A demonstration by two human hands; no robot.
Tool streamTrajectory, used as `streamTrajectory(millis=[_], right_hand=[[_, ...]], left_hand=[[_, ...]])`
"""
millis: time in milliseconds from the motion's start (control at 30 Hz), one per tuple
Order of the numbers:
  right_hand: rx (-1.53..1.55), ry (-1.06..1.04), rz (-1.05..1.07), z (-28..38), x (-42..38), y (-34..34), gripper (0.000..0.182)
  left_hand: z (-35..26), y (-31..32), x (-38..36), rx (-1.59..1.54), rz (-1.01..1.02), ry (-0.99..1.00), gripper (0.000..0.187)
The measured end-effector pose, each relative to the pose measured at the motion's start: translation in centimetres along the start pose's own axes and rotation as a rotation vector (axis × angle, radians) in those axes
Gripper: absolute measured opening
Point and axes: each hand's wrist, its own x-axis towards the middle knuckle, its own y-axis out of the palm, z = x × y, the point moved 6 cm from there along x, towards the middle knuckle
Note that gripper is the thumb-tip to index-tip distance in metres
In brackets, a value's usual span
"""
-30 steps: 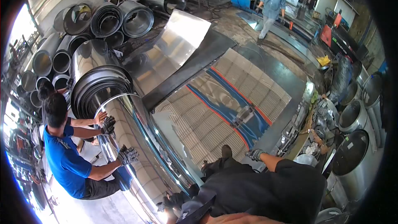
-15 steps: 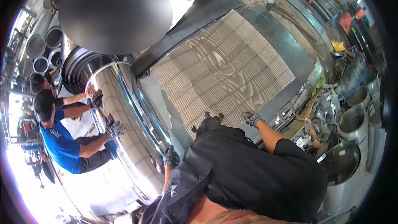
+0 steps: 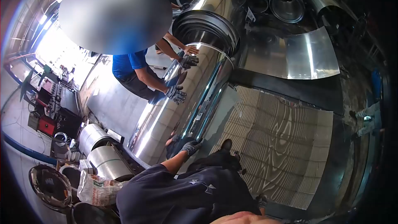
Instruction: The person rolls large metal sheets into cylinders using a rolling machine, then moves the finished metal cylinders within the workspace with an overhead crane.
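My gloved left hand (image 3: pixel 191 147) rests on the near end of a big shiny sheet-metal cylinder (image 3: pixel 166 112), by its lengthwise edge, fingers laid along the metal. My right hand (image 3: pixel 261 201), also gloved, is partly hidden beyond my dark shirt, low over a corrugated sheet (image 3: pixel 286 141) on the floor; its fingers do not show clearly. A person in a blue shirt (image 3: pixel 128 64) across the cylinder lays two gloved hands (image 3: pixel 176 94) on its side. Another person's bare hand (image 3: pixel 191 50) touches the far end.
Nested metal rings (image 3: pixel 207 29) adjoin the cylinder's far end. A curved bright sheet (image 3: pixel 294 56) lies on a dark plate at the back right. Wide pipes (image 3: pixel 286 6) are stacked behind. Metal drums (image 3: pixel 110 161) and a white sack (image 3: pixel 99 188) stand at the lower left.
My view has swung left, so the cylinder now sits nearer the middle and the corrugated sheet lies to the right. My left hand stays on the cylinder. My right hand is now mostly hidden.
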Motion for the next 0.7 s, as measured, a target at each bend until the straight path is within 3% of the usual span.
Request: streamTrajectory(millis=[100,200,233,333,367,500,700], right_hand=[[-0.382,-0.110,0.008,1.5,-2.6,3.6,0.052],[-1.296,-0.464,0.102,3.3,-1.6,5.7,0.047],[-1.475,-0.579,0.144,3.8,0.6,5.6,0.045],[-0.495,-0.251,-0.028,13.2,-3.3,8.0,0.042],[-0.376,-0.259,-0.041,15.8,-4.0,8.5,0.041],[-0.068,-0.309,-0.087,24.2,-6.2,10.1,0.038],[0.218,-0.424,-0.085,30.2,-7.3,8.8,0.034]], left_hand=[[-1.8,-0.1,-0.3,0.089,-0.011,0.051,0.063],[0.7,2.1,3.4,0.225,0.089,0.010,0.075],[0.4,3.2,5.4,0.266,0.112,0.012,0.077],[0.8,4.7,9.9,0.493,0.110,0.091,0.076],[0.0,5.1,11.3,0.587,0.083,0.132,0.075],[-7.0,4.2,14.9,0.316,0.239,-0.036,0.075],[-18.5,3.2,26.2,0.248,0.141,0.144,0.083]])
